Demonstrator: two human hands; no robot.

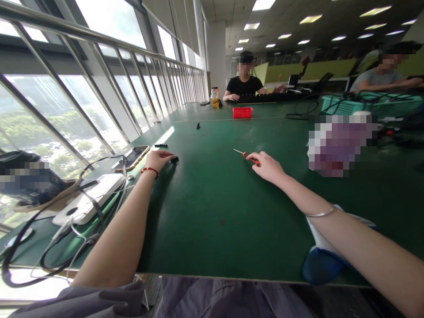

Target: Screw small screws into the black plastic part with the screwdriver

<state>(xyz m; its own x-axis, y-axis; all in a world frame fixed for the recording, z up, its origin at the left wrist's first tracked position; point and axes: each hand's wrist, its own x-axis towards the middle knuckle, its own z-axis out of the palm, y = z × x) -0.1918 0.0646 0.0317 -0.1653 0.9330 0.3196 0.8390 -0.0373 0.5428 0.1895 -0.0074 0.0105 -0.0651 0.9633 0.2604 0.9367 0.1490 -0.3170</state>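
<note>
Greyish-purple cloth clothing [212, 300] is nearest, at the front edge of the smooth green tabletop [205, 212]. Nearer than the red rectangular plastic box [243, 113] and left of it, the left hand [160, 160] pinches a small black piece [175, 159]. Nearer and right of the box, the right hand [266, 167] narrowly grips an orange-and-black-handled metal screwdriver [245, 154], tip pointing left. Another small black part [198, 126] sits left of the box.

Single head-worn view, forward and down across the green table [205, 198]
</note>
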